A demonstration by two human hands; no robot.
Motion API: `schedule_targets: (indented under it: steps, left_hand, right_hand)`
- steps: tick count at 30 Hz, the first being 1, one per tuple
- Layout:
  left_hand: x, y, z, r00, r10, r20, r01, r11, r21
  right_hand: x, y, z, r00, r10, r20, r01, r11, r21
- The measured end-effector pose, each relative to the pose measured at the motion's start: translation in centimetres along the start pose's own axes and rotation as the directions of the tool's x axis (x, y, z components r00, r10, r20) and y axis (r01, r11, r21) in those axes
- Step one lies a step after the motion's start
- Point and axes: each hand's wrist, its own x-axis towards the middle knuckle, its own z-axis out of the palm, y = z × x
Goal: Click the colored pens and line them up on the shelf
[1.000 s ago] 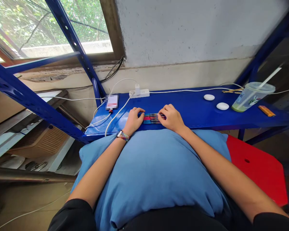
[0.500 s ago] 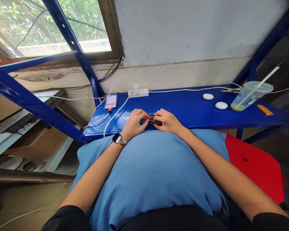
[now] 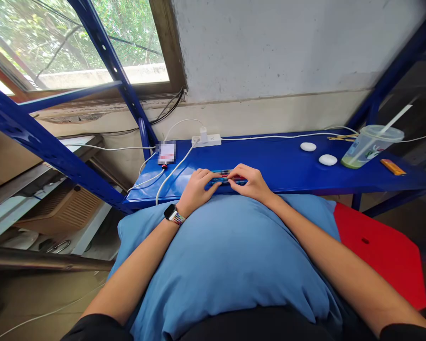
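Observation:
Several slim pens (image 3: 221, 180), blue, red and dark, lie side by side near the front edge of the blue table (image 3: 277, 163). Around their left ends my left hand (image 3: 199, 185) is closed, thumb in front and fingers behind. My right hand (image 3: 249, 182) pinches at the right part of the bundle, where a red stretch shows by its fingertips. Both hands hide the pens' ends. A blue pillow (image 3: 241, 255) fills my lap under both forearms.
A power strip (image 3: 206, 140) with white cables and a small white boxy device (image 3: 166, 153) are at the back left. To the right are two white oval objects (image 3: 327, 160), a plastic cup (image 3: 371, 147) with a straw and an orange packet (image 3: 393, 167). A red stool (image 3: 383, 251) stands at right.
My right hand has shifted slightly to the right along the pens. The red stretch shows less by my left fingers and more by my right fingertips. The view has tilted slightly.

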Motion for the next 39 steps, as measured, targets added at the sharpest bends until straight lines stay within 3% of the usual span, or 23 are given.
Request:
schedule_targets:
  steps: [5, 8, 11, 14, 18, 24, 31, 39]
  left_hand:
    - [-1.2, 0.2, -0.1, 0.994, -0.075, -0.077, 0.071, 0.996, -0.051]
    - [-1.6, 0.3, -0.3, 0.982, -0.101, -0.158, 0.09, 0.993, -0.078]
    - [-1.5, 0.4, -0.4, 0.976, -0.094, -0.198, 0.076, 0.992, -0.096]
    - [-1.1, 0.6, -0.7, 0.977, -0.085, -0.198, 0.061, 0.99, -0.125]
    - [-1.0, 0.8, -1.1, 0.979, -0.08, -0.188, 0.042, 0.98, -0.196]
    - [-1.0, 1.1, -1.5, 0.974, -0.213, -0.078, 0.182, 0.94, -0.287]
    - [-0.8, 1.1, -2.0, 0.975, -0.161, -0.151, 0.114, 0.953, -0.281]
    - [-1.3, 0.6, -1.7, 0.953, -0.281, -0.112, 0.238, 0.925, -0.296]
  right_hand:
    - [-0.4, -0.3, -0.1, 0.992, 0.117, -0.04, -0.116, 0.993, 0.013]
    - [-0.8, -0.4, -0.3, 0.97, 0.236, -0.061, -0.225, 0.964, 0.141]
    - [-1.1, -0.5, -0.4, 0.917, 0.399, -0.008, -0.365, 0.846, 0.39]
    - [-1.1, -0.7, -0.7, 0.877, 0.48, 0.041, -0.415, 0.709, 0.571]
    - [-0.7, -1.1, -1.0, 0.876, 0.478, 0.06, -0.391, 0.633, 0.669]
    - [-0.7, -0.9, -1.0, 0.892, 0.444, 0.08, -0.368, 0.612, 0.7]
    - [-0.5, -0.7, -0.8, 0.884, 0.462, 0.075, -0.378, 0.61, 0.696]
    - [-0.7, 0.5, -0.5, 0.898, 0.433, 0.085, -0.364, 0.618, 0.697]
